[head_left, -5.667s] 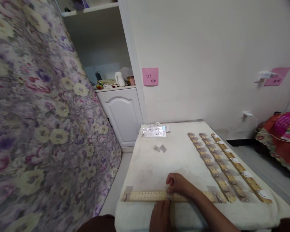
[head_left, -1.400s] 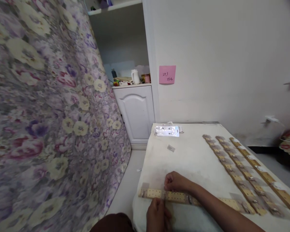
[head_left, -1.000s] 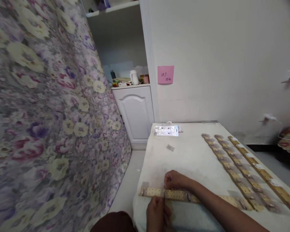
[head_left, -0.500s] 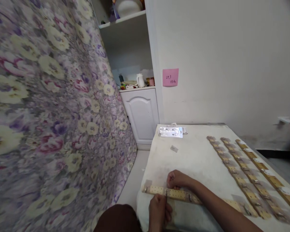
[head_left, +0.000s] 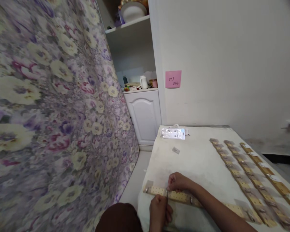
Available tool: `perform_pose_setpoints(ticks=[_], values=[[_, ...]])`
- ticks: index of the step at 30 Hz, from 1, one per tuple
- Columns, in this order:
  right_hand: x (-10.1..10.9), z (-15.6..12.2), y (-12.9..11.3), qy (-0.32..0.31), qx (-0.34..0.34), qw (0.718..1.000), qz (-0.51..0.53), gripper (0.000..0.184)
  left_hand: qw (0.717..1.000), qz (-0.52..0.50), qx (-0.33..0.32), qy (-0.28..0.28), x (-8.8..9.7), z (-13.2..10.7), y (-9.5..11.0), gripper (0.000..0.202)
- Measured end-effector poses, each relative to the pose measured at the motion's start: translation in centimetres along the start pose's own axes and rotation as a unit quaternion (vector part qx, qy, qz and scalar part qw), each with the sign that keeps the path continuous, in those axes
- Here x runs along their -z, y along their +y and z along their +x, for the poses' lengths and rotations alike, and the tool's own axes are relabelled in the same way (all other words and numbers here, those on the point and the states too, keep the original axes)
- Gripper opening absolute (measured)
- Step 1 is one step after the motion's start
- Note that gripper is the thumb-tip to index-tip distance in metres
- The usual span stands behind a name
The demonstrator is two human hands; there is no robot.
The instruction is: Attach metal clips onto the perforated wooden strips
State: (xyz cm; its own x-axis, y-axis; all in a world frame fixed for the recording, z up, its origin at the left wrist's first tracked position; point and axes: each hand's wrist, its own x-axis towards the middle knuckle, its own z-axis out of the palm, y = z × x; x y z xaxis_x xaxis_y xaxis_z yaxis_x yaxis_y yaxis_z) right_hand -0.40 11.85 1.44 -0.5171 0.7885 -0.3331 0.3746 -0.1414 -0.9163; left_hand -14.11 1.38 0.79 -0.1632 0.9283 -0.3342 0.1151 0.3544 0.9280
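A long tan perforated strip (head_left: 181,197) lies across the near edge of the white table (head_left: 198,161). My right hand (head_left: 177,183) rests on the strip with its fingers curled, pressing it down. My left hand (head_left: 159,211) is closed just below the strip, pinching a small metal piece (head_left: 167,193) at the strip's edge. More small metal clips sit along the strip, one at its left end (head_left: 147,189).
Three more strips with clips (head_left: 246,175) lie in rows on the table's right side. A clear packet (head_left: 172,133) and a small bag (head_left: 176,150) lie at the far end. A flowered mattress (head_left: 50,122) leans at the left; a white cabinet (head_left: 145,114) stands behind.
The view has swung left and tilted up. My hands stay at the same spot on the strip, the left one still pinching at its edge. One of the two small bags is gone.
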Motion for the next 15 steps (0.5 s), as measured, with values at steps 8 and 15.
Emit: perform_pose_setpoints(ticks=[8,15], values=[[-0.19,-0.02,-0.05,0.011,0.004,1.0,0.014,0.017,1.0,-0.001,0.001,0.001,-0.1,-0.6,0.54,0.031],[-0.35,-0.07,0.12,0.023,0.012,1.0,0.01,0.013,1.0,0.0,-0.001,0.005,-0.18,-0.56,0.58,0.029]])
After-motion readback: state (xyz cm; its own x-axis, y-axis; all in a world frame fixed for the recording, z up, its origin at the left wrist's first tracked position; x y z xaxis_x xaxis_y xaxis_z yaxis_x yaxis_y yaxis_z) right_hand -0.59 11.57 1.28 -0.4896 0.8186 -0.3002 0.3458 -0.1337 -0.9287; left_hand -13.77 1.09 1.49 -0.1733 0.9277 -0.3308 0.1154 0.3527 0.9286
